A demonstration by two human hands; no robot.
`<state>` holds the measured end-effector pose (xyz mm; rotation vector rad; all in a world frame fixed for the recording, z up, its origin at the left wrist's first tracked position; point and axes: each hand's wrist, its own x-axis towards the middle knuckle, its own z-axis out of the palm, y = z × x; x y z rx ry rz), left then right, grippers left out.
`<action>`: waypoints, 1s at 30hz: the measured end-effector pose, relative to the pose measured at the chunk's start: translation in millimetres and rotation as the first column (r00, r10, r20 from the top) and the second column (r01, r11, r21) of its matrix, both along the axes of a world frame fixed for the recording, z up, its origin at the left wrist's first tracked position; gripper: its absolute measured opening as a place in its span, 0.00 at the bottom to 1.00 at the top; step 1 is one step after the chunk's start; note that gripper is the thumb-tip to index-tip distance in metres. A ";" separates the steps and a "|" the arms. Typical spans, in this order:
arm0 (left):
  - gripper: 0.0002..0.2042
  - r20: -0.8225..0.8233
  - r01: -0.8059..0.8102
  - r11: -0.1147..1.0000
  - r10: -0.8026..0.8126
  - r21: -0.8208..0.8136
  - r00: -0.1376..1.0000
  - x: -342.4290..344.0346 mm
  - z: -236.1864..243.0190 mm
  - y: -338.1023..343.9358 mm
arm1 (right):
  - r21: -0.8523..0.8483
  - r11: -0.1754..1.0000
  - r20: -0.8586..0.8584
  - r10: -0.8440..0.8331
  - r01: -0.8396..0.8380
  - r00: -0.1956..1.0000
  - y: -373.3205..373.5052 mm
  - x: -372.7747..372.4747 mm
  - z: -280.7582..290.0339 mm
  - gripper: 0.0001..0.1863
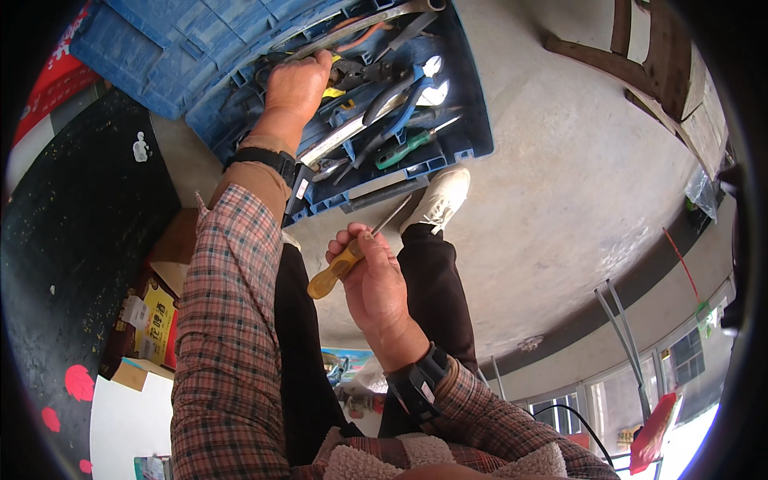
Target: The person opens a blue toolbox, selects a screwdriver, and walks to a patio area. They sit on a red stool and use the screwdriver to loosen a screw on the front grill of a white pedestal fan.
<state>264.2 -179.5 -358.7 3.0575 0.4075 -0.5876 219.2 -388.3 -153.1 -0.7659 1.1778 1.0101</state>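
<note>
Near eight o'clock, a box [167,270] wears a yellow label [150,326] with big dark writing. At ten o'clock, far out by the edge, a red thing [70,86] has white writing [61,51] on it. The small white stickers on the left wrist band [272,160], near ten o'clock, and right wrist band [414,386], between five and six, are too tiny to read.

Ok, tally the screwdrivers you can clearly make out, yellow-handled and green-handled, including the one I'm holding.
Yellow-handled screwdriver, in your right hand: 1
Green-handled screwdriver, in the blue toolbox: 1
Total: 2 clearly visible; the clutter could hide more.
</note>
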 end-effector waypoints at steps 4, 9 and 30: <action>0.11 -0.198 -0.231 0.964 0.203 -0.132 0.959 -9.5 4.7 -9.2 | 0.016 1.000 0.021 0.003 -0.003 1.000 0.8 0.1 -0.1 0.09; 0.17 0.123 -0.540 0.831 0.555 -0.135 0.823 -32.7 7.0 -1.8 | 0.025 1.000 0.021 0.002 -0.002 1.000 -1.3 0.6 0.2 0.09; 0.10 0.150 -0.134 0.984 0.151 -0.120 0.977 -10.8 -5.2 12.8 | 0.026 0.999 0.002 0.021 -0.021 1.000 0.9 4.5 2.3 0.09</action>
